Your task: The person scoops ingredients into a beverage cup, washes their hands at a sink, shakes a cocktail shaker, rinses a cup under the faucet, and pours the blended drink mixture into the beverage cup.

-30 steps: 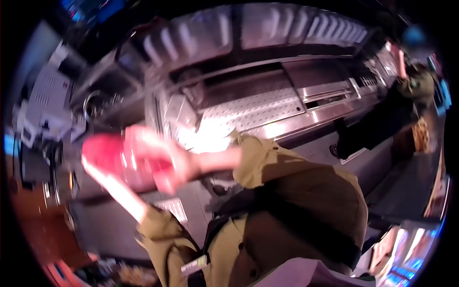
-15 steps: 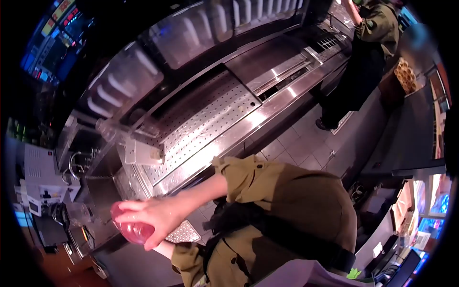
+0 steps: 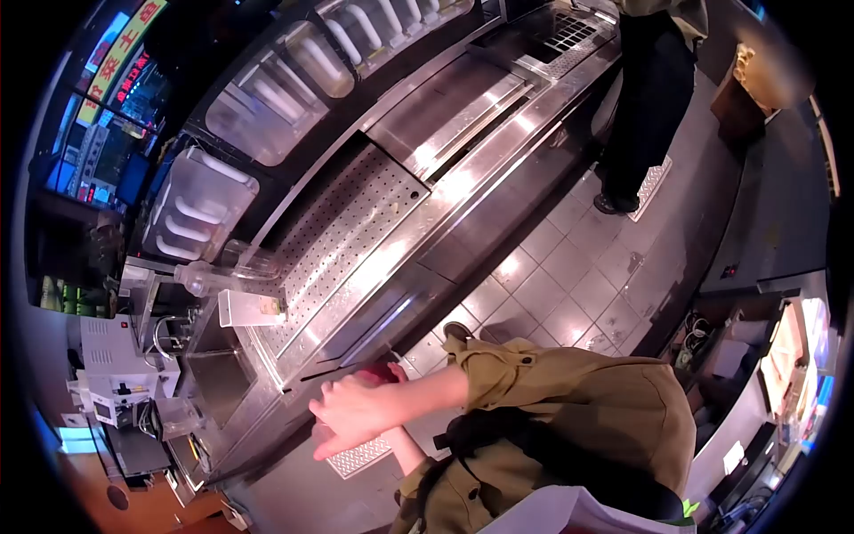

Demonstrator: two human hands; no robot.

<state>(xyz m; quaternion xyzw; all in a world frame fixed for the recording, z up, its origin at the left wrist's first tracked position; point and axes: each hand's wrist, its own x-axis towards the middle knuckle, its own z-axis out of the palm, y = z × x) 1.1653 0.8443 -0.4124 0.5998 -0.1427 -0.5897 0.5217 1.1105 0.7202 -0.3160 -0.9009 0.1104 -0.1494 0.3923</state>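
Low in the middle of the head view, my right hand [image 3: 360, 409] is closed, its fingers curved over a red container [image 3: 383, 372]. Only part of the container shows, beyond the back of this hand. Beneath it, my left hand [image 3: 326, 438] is mostly covered; its forearm comes up from below, and its grip is hidden. Both hands are together in front of the metal counter [image 3: 374, 294]. A white rectangular container [image 3: 240, 308] and clear pitchers [image 3: 206, 279] stand at the counter's near left end.
Clear bins [image 3: 200, 203] with white handles line the counter's back. A sink [image 3: 218, 383] and a white machine [image 3: 120, 356] are at the left. Another person [image 3: 654, 98] in dark trousers stands on the tiled floor [image 3: 569, 267] at upper right. A dark counter [image 3: 774, 214] runs along the right.
My hands have moved right and come closer to my body, with the red container. The view has turned, showing more floor and shifting the counter and the other person.
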